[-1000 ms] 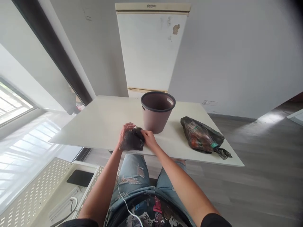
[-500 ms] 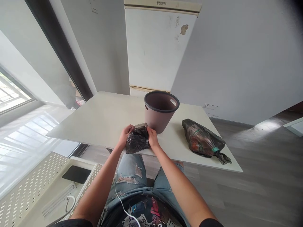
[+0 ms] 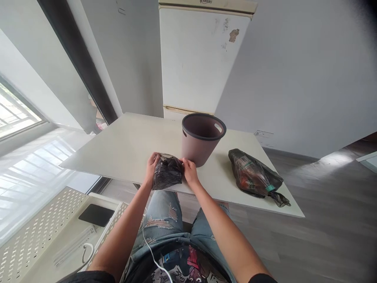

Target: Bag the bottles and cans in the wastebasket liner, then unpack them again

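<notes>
A thin black plastic bag [image 3: 167, 175] is stretched between my two hands at the table's front edge, its mouth partly spread. My left hand [image 3: 151, 167] pinches its left rim, and my right hand [image 3: 190, 171] grips the right rim. Just behind my right hand stands a brownish-mauve trash can [image 3: 198, 151] with a dark rim and cut-out handles; no liner shows in it. To the right lies a knotted black trash bag [image 3: 253, 175], filled, with a bottle and reddish packaging visible through the film.
The white table [image 3: 138, 137] spans the middle. A white refrigerator [image 3: 200, 59] stands behind it. At lower left, a cream perforated tray [image 3: 38, 236] holds a dark phone [image 3: 96, 215] and a cable. A white cord [image 3: 150, 249] runs over my lap.
My left hand has moved left, drawing the black bag's mouth wider. My right hand stays about where it was. The whole view has shifted slightly.
</notes>
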A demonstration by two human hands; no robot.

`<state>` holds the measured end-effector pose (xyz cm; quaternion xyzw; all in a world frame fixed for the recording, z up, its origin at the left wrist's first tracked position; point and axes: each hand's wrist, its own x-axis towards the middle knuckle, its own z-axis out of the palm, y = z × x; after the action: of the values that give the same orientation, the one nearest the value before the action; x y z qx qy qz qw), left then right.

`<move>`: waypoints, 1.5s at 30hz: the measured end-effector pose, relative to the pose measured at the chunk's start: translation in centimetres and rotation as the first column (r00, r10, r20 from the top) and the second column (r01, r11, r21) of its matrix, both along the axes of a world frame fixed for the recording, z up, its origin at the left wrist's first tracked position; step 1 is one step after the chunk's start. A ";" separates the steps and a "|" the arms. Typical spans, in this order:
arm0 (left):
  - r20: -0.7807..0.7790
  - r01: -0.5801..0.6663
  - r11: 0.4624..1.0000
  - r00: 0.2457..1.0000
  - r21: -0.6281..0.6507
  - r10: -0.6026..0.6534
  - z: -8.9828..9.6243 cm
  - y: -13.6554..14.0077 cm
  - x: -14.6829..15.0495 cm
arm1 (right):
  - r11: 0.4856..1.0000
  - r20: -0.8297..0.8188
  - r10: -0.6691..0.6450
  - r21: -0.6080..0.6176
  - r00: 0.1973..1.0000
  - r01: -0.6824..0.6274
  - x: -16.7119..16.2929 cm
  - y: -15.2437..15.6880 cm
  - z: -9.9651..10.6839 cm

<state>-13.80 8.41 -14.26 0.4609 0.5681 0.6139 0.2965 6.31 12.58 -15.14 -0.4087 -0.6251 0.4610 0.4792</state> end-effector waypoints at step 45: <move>-0.204 0.023 0.999 0.978 -0.042 -0.031 0.1 0.9 0.5 | 0.807 0.861 -0.234 0.431 0.451 -0.405 -1.9 -4.4 3.3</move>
<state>-13.28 9.36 -14.17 0.5235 0.6012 0.5477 0.2540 4.41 8.16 -11.87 -0.3848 -0.9097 -0.0124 0.1556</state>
